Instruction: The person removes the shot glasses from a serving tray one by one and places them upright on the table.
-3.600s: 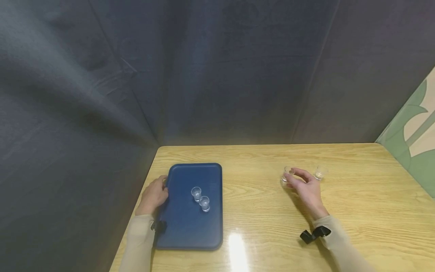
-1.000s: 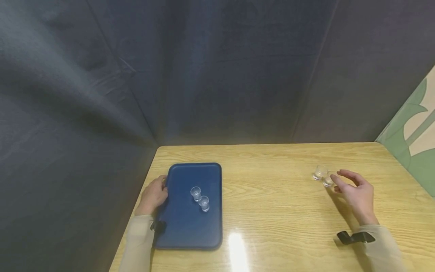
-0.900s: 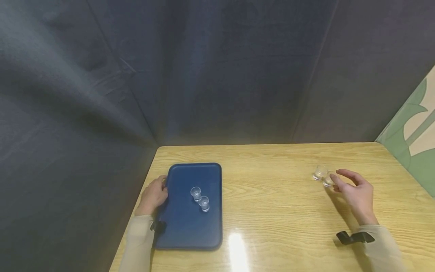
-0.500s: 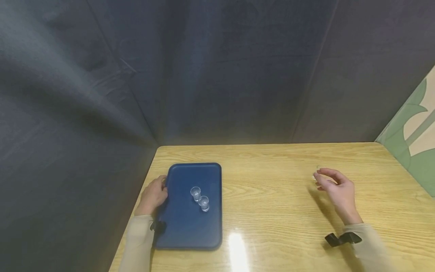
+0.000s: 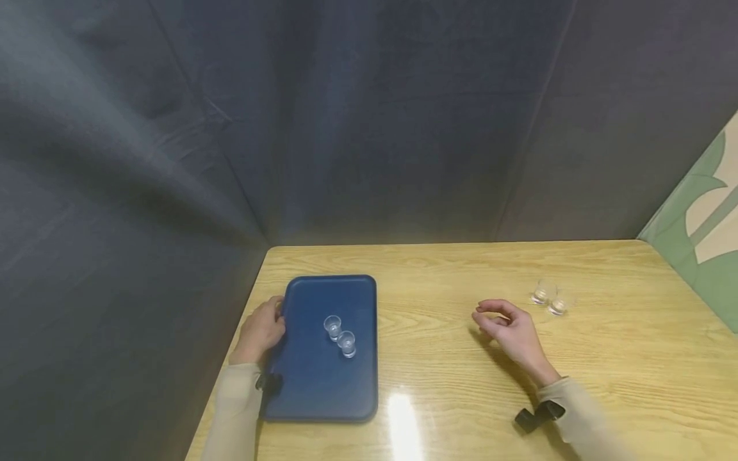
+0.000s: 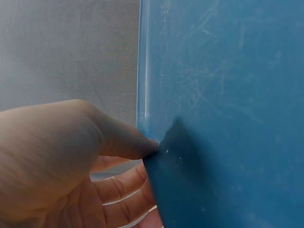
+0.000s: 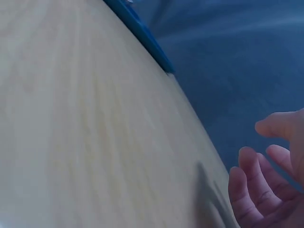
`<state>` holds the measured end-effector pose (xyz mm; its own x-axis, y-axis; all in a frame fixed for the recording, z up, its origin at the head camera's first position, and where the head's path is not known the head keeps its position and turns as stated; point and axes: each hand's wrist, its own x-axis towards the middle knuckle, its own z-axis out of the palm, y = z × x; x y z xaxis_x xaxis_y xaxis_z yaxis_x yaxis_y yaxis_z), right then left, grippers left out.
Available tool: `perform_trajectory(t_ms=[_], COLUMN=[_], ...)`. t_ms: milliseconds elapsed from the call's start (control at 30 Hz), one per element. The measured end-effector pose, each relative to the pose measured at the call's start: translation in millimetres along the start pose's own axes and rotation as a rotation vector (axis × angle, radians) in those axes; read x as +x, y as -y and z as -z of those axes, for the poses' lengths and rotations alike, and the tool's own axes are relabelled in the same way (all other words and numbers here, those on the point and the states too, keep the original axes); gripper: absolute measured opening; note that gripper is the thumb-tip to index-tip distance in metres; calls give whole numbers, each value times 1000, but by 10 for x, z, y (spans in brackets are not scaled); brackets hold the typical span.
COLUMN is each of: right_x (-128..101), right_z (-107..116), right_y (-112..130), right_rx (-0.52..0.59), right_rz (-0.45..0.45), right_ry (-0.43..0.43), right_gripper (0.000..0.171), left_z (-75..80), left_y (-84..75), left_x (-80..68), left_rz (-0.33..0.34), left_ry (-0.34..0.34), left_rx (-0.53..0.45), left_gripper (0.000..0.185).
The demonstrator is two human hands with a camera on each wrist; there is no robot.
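Left hand [image 5: 262,330] grips the left rim of the blue tray [image 5: 311,384], thumb on top, fingers under. Two clear cups [image 5: 340,336] stand touching on the tray. Right hand [image 5: 510,330] hovers over the tabletop [image 5: 438,282], loosely curled, holding nothing. Two more cups [image 5: 550,298] stand far right of it.

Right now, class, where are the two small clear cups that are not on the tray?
In the head view, the two clear cups stand side by side on the wooden table's right part, just beyond the right hand.
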<state>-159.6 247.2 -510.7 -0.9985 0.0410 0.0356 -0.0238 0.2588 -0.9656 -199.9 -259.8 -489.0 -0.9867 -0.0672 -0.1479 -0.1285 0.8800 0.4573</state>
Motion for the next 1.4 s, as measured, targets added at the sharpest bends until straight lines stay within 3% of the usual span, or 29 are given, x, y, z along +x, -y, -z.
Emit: perform_trajectory(t_ms=[800, 1400], right_x=[-231, -279], right_z=[-919, -1523], right_y=[220, 515], right_rx=[17, 40], right_rz=[-14, 109], right_ry=[337, 394], right_gripper=[42, 37], left_z=[-7, -23], left_y=[-2, -60], left_x=[-15, -16], left_rz=[-7, -6], left_ry=[-11, 2], left_rx=[6, -8], left_gripper=[54, 53])
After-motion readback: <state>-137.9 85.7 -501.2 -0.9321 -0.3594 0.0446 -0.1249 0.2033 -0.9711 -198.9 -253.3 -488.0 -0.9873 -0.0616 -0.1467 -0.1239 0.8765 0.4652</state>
